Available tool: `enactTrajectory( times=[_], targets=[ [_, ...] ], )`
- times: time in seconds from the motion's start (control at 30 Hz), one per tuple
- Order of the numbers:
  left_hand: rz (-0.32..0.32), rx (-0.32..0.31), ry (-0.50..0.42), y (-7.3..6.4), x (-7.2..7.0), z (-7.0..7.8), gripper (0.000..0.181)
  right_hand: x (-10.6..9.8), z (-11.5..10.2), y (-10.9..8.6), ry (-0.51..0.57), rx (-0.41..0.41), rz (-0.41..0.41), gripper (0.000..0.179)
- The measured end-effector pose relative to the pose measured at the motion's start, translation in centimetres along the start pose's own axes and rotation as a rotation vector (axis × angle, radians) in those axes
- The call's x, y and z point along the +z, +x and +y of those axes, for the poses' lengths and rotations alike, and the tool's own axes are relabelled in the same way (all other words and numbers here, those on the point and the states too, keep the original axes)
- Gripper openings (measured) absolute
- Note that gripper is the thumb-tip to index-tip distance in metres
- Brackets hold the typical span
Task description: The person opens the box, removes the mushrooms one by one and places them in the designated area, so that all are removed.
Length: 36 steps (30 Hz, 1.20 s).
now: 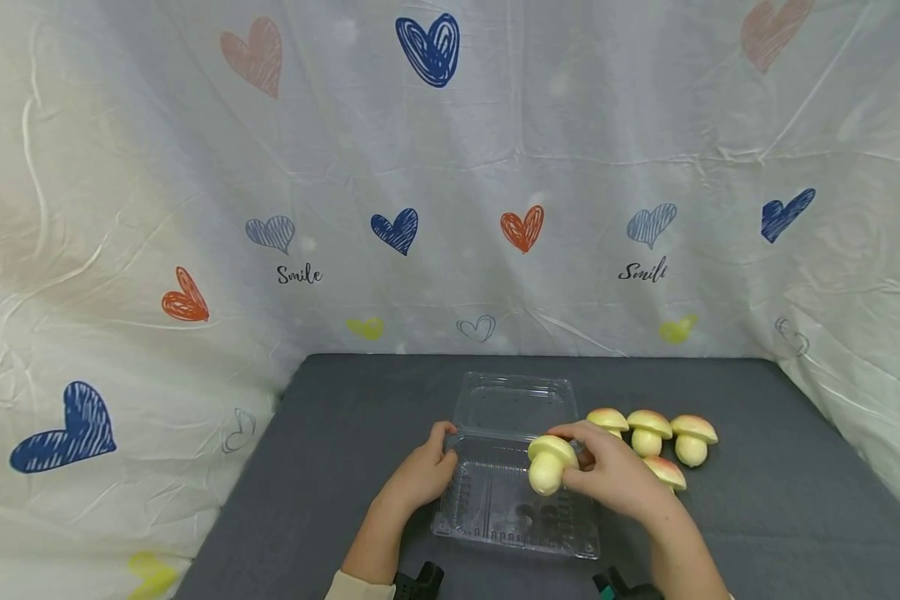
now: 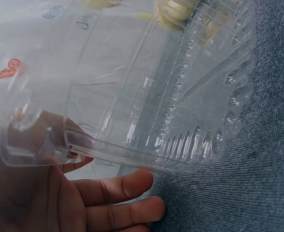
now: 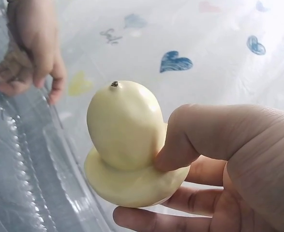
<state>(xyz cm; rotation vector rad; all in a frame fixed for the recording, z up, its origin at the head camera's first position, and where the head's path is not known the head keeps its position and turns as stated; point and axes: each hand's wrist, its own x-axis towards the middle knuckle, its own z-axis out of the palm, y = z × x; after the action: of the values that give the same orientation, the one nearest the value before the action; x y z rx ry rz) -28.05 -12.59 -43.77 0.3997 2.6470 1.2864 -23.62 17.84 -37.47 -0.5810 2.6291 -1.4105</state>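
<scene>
A toy mushroom (image 1: 547, 473) with a pale yellow cap and stem hangs over the right part of a clear plastic clamshell box (image 1: 516, 547). My right hand (image 1: 621, 468) pinches it between thumb and fingers. In the right wrist view the rounded stem (image 3: 125, 125) points up, a small dark spot at its end. At the box's left side, my left hand (image 1: 422, 473) grips the rim by thumb and fingers. The left wrist view shows the thumb behind the transparent wall (image 2: 117, 111), with other fingers (image 2: 125, 212) extended below. The lid (image 1: 516, 402) lies folded back, away from me.
Several more toy mushrooms (image 1: 649, 432), with reddish tops, lie on the dark grey tabletop (image 1: 345, 433) right of the box. A white curtain (image 1: 450, 150) printed with hearts hangs behind the table and along its sides.
</scene>
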Motion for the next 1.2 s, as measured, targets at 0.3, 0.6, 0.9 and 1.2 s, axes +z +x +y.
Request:
enactTrajectory(
  times=[0.3,0.6,0.9,1.2],
  targets=[
    [-0.006,-0.006,-0.006,0.0,-0.1,0.1,0.042,-1.5,0.4,-0.4,0.016,0.032,0.031,0.052],
    [0.004,-0.011,0.003,-0.1,-0.2,0.4,0.043,-2.5,0.6,-1.0,0.042,0.075,0.044,0.05],
    [-0.002,-0.001,-0.002,-0.3,-0.1,0.6,0.041,-3.8,1.3,-1.8,0.045,0.042,0.037,0.054],
    [-0.002,-0.009,-0.002,-0.2,-0.1,0.5,0.043,-5.3,2.2,-2.9,0.069,0.071,0.075,0.05]
  ],
)
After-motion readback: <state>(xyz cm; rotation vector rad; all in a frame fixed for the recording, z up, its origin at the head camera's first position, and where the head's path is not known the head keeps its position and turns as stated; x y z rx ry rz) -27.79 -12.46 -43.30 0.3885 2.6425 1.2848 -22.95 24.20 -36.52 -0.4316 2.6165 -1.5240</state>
